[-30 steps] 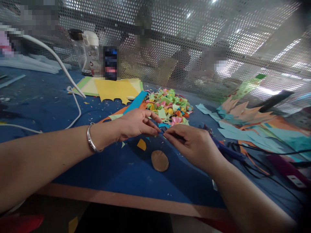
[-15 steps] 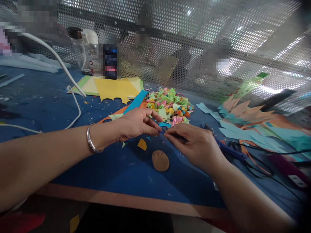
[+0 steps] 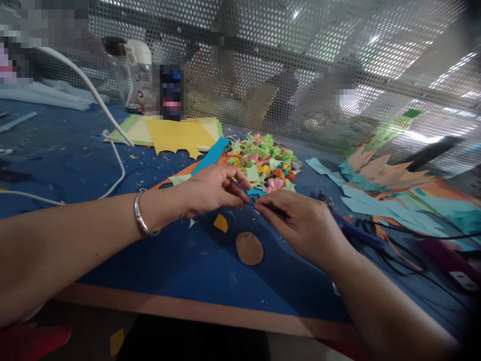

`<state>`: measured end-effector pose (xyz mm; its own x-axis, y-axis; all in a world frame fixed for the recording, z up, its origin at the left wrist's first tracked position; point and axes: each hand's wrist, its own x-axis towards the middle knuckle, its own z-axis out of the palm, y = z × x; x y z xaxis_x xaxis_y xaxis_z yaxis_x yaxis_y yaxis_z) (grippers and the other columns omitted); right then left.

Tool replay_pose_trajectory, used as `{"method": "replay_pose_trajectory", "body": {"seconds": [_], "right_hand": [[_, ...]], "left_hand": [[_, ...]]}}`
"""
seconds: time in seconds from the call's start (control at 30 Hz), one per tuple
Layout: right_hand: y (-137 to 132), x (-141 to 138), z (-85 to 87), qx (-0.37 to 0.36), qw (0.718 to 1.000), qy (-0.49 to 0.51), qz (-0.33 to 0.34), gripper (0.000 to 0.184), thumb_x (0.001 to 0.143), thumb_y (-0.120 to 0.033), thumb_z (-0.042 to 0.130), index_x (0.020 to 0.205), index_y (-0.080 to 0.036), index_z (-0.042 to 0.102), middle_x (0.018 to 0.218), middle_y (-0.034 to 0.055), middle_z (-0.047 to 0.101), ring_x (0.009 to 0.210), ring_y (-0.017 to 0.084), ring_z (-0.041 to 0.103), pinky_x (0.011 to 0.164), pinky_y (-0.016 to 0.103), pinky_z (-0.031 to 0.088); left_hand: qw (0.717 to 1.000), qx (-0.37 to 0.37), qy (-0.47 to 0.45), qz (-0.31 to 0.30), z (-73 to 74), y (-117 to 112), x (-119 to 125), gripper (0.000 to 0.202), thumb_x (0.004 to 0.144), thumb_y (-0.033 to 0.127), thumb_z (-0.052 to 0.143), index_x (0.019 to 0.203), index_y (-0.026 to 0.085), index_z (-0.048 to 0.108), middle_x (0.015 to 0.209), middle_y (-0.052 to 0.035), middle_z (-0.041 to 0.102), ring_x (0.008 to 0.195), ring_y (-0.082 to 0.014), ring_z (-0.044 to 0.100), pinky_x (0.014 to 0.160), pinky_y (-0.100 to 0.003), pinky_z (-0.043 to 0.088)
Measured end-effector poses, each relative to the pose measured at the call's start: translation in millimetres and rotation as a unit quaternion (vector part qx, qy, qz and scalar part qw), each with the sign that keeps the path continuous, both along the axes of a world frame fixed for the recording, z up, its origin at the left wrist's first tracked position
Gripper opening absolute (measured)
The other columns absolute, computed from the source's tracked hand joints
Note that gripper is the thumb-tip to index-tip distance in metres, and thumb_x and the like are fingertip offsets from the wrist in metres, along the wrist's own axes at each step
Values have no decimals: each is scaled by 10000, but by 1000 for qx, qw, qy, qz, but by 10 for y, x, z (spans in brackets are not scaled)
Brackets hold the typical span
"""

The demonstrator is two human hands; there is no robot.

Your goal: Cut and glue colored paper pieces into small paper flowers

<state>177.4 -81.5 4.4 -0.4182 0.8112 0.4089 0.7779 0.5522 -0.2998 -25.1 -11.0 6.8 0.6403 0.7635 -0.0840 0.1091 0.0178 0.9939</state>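
Between my two hands is a small, thin dark blue piece (image 3: 250, 203), perhaps paper; most of it is hidden by the fingertips. My left hand (image 3: 216, 189) pinches its left end with thumb and a finger, the forefinger arched above. At the other end, the thumb and forefinger of my right hand (image 3: 295, 210) are pressed together on it. Below the hands, an oval brown cardboard piece (image 3: 250, 248) lies flat on the blue table (image 3: 169, 271). A small orange-yellow paper scrap (image 3: 221, 223) rests to its upper left.
Behind my hands is a heap of small coloured paper pieces (image 3: 263, 158). Yellow and green paper sheets (image 3: 180, 133) lie at the back left, near two bottles (image 3: 141, 77). Rightward are a blue-handled tool (image 3: 356, 233), black cables and cut paper strips (image 3: 391, 210). A perforated metal screen (image 3: 255, 65) stands behind.
Both hands stay nearly where they were, still pinching the small blue piece. The fingertips of my right hand are slightly farther from the left ones. The view has shifted a little.
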Motion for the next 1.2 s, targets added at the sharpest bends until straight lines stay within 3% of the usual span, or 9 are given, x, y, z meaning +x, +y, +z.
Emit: {"method": "replay_pose_trajectory", "body": {"seconds": [0.23, 0.7, 0.93, 1.2], "right_hand": [[8, 12, -9, -6, 1000, 2, -3, 135, 941, -183, 553, 885, -201, 674, 875, 52, 740, 781, 181, 681, 690, 299, 504], [-27, -15, 37, 10, 1000, 14, 0, 138, 933, -188, 567, 843, -213, 669, 825, 34, 730, 733, 167, 665, 666, 278, 492], [-31, -12, 29, 13, 1000, 16, 9, 135, 938, -186, 563, 857, -205, 670, 822, 39, 726, 740, 172, 666, 684, 290, 494], [-35, -20, 42, 10, 1000, 17, 7, 144, 941, -193, 566, 851, -196, 677, 819, 40, 723, 733, 169, 657, 679, 290, 489]], "left_hand": [[998, -54, -26, 6, -43, 29, 23, 294, 647, -8, 724, 873, 136, 603, 775, -34, 701, 765, -140, 656, 807, -315, 519], [999, -36, 1, -20, 78, 4, -38, 392, 672, 1, 727, 1022, 122, 600, 844, -64, 716, 781, -151, 676, 816, -333, 518], [998, -60, -1, -10, 150, -19, -35, 270, 789, 76, 661, 1049, 110, 593, 836, -68, 724, 723, -121, 668, 807, -321, 519], [998, -62, -21, -25, 76, 23, -54, 475, 727, 54, 740, 1158, 113, 550, 781, -36, 721, 736, -125, 680, 773, -283, 517]]}}
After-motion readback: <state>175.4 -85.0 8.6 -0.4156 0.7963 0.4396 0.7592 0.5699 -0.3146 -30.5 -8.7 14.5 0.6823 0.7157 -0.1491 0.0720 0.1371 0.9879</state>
